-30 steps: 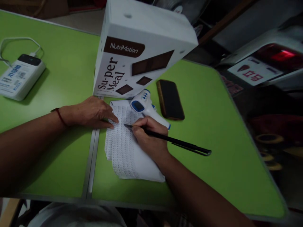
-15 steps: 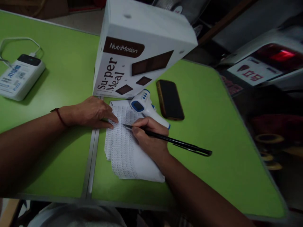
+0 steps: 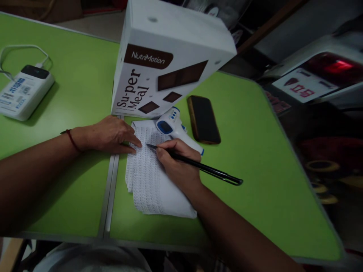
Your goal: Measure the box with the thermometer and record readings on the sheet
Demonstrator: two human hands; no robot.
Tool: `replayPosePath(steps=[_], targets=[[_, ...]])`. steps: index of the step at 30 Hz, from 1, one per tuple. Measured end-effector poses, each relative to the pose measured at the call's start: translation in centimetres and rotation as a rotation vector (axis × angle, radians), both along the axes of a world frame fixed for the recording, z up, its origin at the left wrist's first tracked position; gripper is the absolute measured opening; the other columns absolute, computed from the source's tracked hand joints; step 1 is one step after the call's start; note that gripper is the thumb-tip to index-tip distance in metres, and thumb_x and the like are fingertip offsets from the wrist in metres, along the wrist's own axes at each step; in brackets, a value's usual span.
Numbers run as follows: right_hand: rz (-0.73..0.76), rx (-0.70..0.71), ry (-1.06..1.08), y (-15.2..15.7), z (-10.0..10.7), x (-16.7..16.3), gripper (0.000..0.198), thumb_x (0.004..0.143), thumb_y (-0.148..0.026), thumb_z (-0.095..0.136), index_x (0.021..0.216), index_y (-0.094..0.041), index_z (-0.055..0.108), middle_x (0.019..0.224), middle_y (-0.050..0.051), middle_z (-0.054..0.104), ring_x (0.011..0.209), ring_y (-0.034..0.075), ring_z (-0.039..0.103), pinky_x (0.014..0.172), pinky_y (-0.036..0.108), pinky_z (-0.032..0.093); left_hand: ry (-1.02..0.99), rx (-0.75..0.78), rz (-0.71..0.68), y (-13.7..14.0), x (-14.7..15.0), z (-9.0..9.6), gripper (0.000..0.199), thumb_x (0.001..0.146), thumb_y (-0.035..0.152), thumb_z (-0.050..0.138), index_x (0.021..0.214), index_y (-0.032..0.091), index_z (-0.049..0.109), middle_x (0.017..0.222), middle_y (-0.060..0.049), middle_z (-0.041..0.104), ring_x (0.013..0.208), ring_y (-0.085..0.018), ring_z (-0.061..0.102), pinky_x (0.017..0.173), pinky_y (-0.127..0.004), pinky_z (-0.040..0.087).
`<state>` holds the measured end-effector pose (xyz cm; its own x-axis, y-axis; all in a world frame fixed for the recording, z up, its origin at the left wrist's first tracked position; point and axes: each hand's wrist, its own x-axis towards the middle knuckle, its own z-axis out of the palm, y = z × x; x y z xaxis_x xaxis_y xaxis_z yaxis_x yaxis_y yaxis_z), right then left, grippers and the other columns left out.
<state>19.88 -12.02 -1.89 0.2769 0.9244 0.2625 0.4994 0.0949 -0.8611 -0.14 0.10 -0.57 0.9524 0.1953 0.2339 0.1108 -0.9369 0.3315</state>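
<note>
Sheets of paper [image 3: 147,189] covered in rows of small handwriting lie on the green table, with their lower edges curling. My left hand [image 3: 113,135] rests at their left edge, fingers stretched out and the fingertips on the paper. A black pen [image 3: 210,170] is pinched in my right hand [image 3: 181,160], its tip at the written lines just right of my left fingertips. Right behind my right hand, a white and blue infrared thermometer [image 3: 172,126] lies across the top of the sheets, its handle partly covered by that hand.
A tall white box [image 3: 170,56] stands behind the paper. A dark phone [image 3: 204,119] lies right of the thermometer. On the far left sits a white power bank [image 3: 27,92] with a cable [image 3: 25,46]. A metal seam [image 3: 110,196] divides the green table [image 3: 255,151].
My right hand has shifted very slightly left, and the pen's back end has swung left and a little up. My left hand has stayed in place.
</note>
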Motion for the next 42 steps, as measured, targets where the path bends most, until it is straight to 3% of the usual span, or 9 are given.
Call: replayPosePath(steps=[20,42], targets=[[0.034,-0.048,-0.062,-0.06,0.13,0.12,0.007,0.07,-0.023,0.059,0.064,-0.023,0.062,0.057,-0.003,0.063,0.052,0.012,0.057,0.051,0.027,0.049,-0.015,-0.005,-0.011,-0.06,0.0,0.16,0.022,0.092,0.032,0.066,0.109,0.022,0.077,0.085,-0.003,0.077,0.068,-0.012,0.067,0.054,-0.021,0.035],[-0.032,-0.035,-0.057,0.03,0.21,-0.01,0.008,0.065,-0.023,0.057,0.057,-0.024,0.058,0.053,-0.004,0.06,0.05,0.012,0.053,0.051,0.028,0.048,-0.004,-0.007,-0.011,0.02,0.0,0.15,0.022,0.092,0.032,0.065,0.109,0.023,0.077,0.086,-0.003,0.077,0.067,-0.011,0.065,0.054,-0.021,0.035]])
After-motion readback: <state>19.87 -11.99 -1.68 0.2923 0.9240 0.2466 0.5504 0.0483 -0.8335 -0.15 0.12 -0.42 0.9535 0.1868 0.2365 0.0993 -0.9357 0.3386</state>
